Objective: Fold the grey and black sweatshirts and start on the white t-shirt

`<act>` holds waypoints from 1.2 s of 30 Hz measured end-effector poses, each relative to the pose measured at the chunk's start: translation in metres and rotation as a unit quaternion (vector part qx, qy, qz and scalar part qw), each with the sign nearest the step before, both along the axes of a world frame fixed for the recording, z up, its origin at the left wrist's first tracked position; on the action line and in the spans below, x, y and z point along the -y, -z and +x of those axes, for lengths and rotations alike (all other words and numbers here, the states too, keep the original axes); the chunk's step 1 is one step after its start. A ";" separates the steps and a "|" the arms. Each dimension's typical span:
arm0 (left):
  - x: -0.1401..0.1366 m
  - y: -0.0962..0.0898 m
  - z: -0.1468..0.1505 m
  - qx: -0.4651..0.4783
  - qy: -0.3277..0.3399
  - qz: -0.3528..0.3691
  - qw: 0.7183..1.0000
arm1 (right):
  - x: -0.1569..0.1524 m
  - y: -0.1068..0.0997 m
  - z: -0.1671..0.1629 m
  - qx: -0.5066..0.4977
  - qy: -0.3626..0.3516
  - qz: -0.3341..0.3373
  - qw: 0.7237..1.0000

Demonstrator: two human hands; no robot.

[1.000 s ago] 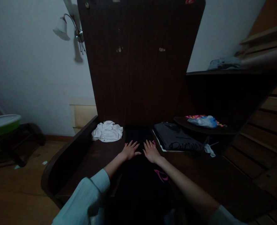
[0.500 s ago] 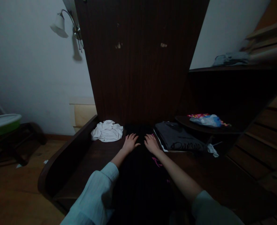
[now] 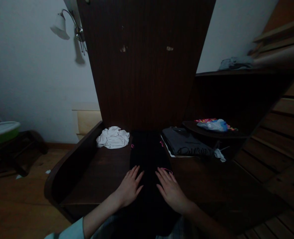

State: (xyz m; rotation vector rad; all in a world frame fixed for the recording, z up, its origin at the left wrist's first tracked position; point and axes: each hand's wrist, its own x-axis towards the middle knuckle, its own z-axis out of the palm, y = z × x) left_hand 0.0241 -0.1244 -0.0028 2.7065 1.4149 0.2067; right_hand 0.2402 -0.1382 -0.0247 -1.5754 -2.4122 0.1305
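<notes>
Black cloth (image 3: 149, 157) asks for an even touch

We have the black cloth laid lengthwise down the centre of the frame, from the base of the dark wooden panel (image 3: 147, 83) toward the bottom edge, over the wooden surface (image 3: 104, 172). Our left hand (image 3: 129, 187) lies on it just left of lower centre, our right hand (image 3: 171, 191) just right. Fingers on both are stretched out and slightly spread, thumbs turned inward, gripping nothing.

The step looks like smoothing, and we would judge it by touch as much as by sight, since black hides most creases in this dim light. We should press alike with both palms, so neither side drags the fabric askew. Outward strokes ought to move wrinkles to the sides; too hard a push could bunch the cloth. The pink marks (image 3: 161, 144) along its right side give us a handy line for checking straightness.

At bottom centre the cloth seems to run past the surface's front edge; how it hangs there is too dark to tell, and its weight might pull. Right of centre, the grey folded garment (image 3: 186, 142) sits just beside the cloth, so our strokes there are best kept short.
</notes>
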 end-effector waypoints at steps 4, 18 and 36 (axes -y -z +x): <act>-0.016 -0.001 0.008 -0.029 -0.019 -0.012 0.999 | -0.011 -0.003 -0.004 0.014 0.000 -0.014 1.000; -0.123 0.005 0.016 -0.049 -0.057 0.006 0.997 | -0.116 -0.017 -0.007 0.022 -0.018 -0.045 0.999; -0.074 -0.034 -0.043 0.069 -0.162 -0.001 0.984 | -0.097 -0.023 0.021 -0.220 -0.017 0.051 0.974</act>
